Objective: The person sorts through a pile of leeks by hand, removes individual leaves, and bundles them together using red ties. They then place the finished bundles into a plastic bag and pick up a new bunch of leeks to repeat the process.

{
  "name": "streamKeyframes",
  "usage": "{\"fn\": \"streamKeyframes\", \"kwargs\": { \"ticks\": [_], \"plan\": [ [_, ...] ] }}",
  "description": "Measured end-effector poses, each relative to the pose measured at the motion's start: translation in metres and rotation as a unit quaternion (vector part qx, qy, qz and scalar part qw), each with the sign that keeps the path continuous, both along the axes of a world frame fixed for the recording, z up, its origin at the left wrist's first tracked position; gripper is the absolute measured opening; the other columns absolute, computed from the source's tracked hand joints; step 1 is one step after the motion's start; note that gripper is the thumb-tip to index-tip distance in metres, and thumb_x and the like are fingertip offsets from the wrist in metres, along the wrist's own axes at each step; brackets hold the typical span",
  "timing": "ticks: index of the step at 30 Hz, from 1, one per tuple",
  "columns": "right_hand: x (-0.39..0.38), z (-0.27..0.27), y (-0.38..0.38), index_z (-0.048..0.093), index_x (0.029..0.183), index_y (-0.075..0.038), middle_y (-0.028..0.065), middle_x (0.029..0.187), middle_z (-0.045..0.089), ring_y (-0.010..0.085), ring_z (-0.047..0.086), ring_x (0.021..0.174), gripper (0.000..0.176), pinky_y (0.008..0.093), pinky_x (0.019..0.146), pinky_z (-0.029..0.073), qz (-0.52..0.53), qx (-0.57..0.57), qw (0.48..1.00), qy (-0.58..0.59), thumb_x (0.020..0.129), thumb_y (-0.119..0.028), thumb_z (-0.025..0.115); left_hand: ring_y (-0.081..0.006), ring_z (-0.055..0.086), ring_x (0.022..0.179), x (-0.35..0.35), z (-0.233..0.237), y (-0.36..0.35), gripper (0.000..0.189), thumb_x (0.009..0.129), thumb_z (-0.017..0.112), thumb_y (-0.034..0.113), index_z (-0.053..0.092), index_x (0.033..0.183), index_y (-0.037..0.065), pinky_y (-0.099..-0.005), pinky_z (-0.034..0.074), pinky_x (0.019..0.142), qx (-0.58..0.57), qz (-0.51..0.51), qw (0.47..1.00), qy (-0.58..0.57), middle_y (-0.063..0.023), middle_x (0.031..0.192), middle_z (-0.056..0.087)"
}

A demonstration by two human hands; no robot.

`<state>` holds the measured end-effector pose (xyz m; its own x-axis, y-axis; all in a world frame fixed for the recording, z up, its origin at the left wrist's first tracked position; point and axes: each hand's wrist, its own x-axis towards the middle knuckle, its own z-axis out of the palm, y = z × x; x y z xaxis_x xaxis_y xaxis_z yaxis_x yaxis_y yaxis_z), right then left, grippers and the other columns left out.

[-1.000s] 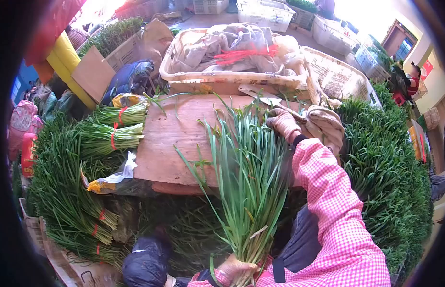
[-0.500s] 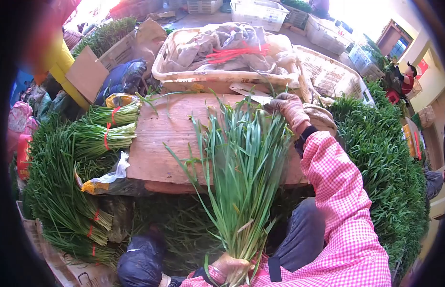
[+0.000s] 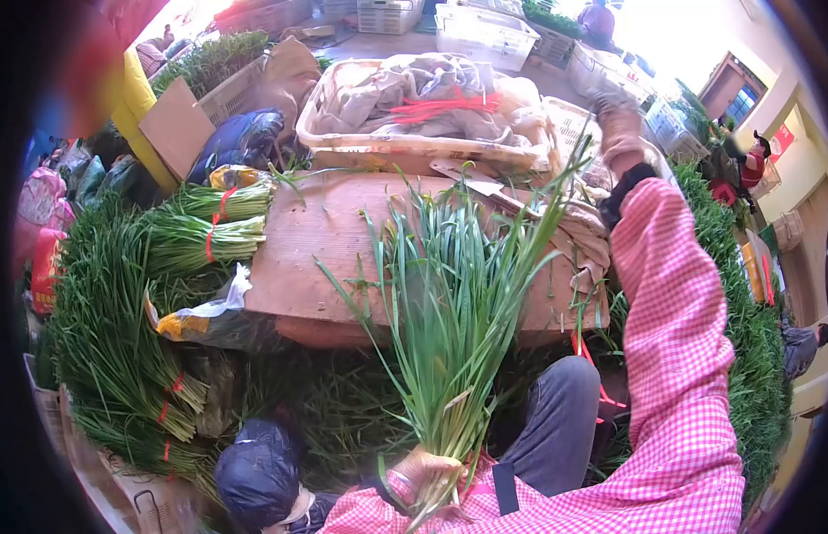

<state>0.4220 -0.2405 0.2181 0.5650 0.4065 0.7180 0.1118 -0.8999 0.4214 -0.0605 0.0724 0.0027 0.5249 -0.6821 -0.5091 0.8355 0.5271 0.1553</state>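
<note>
My left hand, low in the middle, is closed around the pale stem ends of a loose bunch of garlic chives. Its long green leaves fan upward over the wooden board. Some leaves on the bunch's right side stretch toward my right hand. That gloved hand is raised at the upper right, in front of a white basket, and its fingers are smeared by motion. A flat blade-like tool lies at the board's back edge, beside a grey cloth.
Chive bundles tied with red bands lie left of the board. A white crate behind holds cloths and red ties. Red strips hang by my right knee. Heaped greens fill the right side.
My right hand has moved up and right, away from the leaf tips. Some leaves now lean that way. The red strips by my knee have come into view. My left hand keeps its grip.
</note>
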Motion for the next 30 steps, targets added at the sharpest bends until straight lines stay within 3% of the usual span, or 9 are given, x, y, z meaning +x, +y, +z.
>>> {"fn": "streamKeyframes", "kwargs": {
  "ticks": [4,5,8,11,14,16,20,25,30],
  "plan": [
    [-0.065,0.103,0.011,0.063,0.080,-0.005,0.0066,0.071,0.061,0.0161,0.051,0.063,0.039,0.0306,0.065,0.042,-0.116,0.180,0.976,0.046,0.092,-0.037,0.046,-0.0217,0.064,0.077,-0.002,-0.007,-0.001,0.056,0.067,0.068,-0.003,0.048,0.120,0.000,-0.0328,0.055,0.070,0.006,-0.010,1.000,-0.007,-0.0144,0.097,0.061],
    [-0.048,0.118,-0.013,0.062,0.077,-0.005,0.0043,0.068,0.060,0.0136,0.051,0.062,0.032,0.0281,0.063,0.041,-0.018,0.348,0.934,0.084,0.091,-0.031,0.051,-0.0216,0.064,0.077,0.000,-0.003,-0.001,0.057,0.067,0.068,-0.004,0.047,0.120,0.000,-0.0330,0.055,0.070,0.010,-0.018,1.000,-0.007,-0.0144,0.097,0.061],
    [-0.050,0.159,-0.041,0.061,0.087,-0.001,0.0047,0.073,0.061,0.0134,0.054,0.065,0.028,0.0260,0.065,0.042,0.147,0.425,0.893,-0.001,0.090,-0.028,0.055,-0.0230,0.064,0.070,-0.002,0.001,-0.003,0.047,0.068,0.067,0.000,0.052,0.112,-0.002,-0.0345,0.055,0.068,0.015,-0.002,1.000,-0.007,-0.0156,0.085,0.063],
    [-0.094,0.215,-0.024,0.058,0.109,0.001,0.0072,0.083,0.063,0.0146,0.056,0.069,0.035,0.0246,0.069,0.044,0.264,0.682,0.681,0.039,0.090,-0.029,0.055,-0.0234,0.064,0.066,-0.004,-0.003,-0.005,0.040,0.068,0.067,0.002,0.055,0.106,-0.003,-0.0368,0.055,0.064,0.022,-0.006,1.000,-0.004,-0.0152,0.077,0.064],
    [-0.145,0.266,-0.017,0.055,0.115,-0.001,0.0090,0.102,0.063,0.0163,0.060,0.082,0.036,0.0232,0.076,0.045,0.312,0.682,0.662,0.000,0.092,-0.028,0.052,-0.0237,0.064,0.066,-0.006,-0.006,-0.006,0.037,0.068,0.066,0.002,0.056,0.103,-0.004,-0.0368,0.055,0.064,0.038,-0.006,0.999,-0.007,-0.0150,0.075,0.063],
    [-0.145,0.310,-0.070,0.056,0.114,-0.004,0.0098,0.106,0.063,0.0167,0.061,0.092,0.032,0.0277,0.079,0.048,0.311,0.671,0.671,0.054,0.092,-0.026,0.049,-0.0238,0.063,0.065,-0.007,-0.007,-0.005,0.033,0.069,0.064,0.002,0.056,0.100,-0.005,-0.0364,0.055,0.063,0.018,-0.009,1.000,0.007,-0.0153,0.075,0.062],
    [-0.196,0.346,-0.037,0.056,0.114,-0.004,0.0100,0.105,0.063,0.0166,0.061,0.092,0.031,0.0279,0.079,0.048,0.344,0.633,0.692,0.035,0.091,-0.025,0.050,-0.0230,0.064,0.066,-0.009,0.008,-0.002,0.032,0.071,0.064,0.003,0.057,0.101,-0.006,-0.0332,0.055,0.062,0.004,-0.011,1.000,0.022,-0.0151,0.075,0.062],
    [-0.248,0.350,0.018,0.056,0.114,-0.004,0.0101,0.105,0.063,0.0166,0.061,0.092,0.031,0.0282,0.079,0.048,0.386,0.591,0.706,0.054,0.091,-0.024,0.050,-0.0205,0.063,0.062,-0.010,-0.017,-0.003,0.036,0.072,0.064,0.002,0.054,0.107,0.000,-0.0314,0.054,0.055,0.025,-0.037,0.999,0.017,-0.0101,0.083,0.063],
    [-0.276,0.325,0.090,0.056,0.114,-0.005,0.0103,0.105,0.063,0.0165,0.061,0.093,0.031,0.0284,0.079,0.048,0.425,0.566,0.697,0.117,0.090,-0.023,0.050,-0.0184,0.062,0.060,-0.011,-0.017,-0.002,0.032,0.071,0.065,0.006,0.057,0.101,-0.001,-0.0296,0.052,0.055,0.051,-0.019,0.998,-0.028,-0.0102,0.074,0.063]
  ]
}}
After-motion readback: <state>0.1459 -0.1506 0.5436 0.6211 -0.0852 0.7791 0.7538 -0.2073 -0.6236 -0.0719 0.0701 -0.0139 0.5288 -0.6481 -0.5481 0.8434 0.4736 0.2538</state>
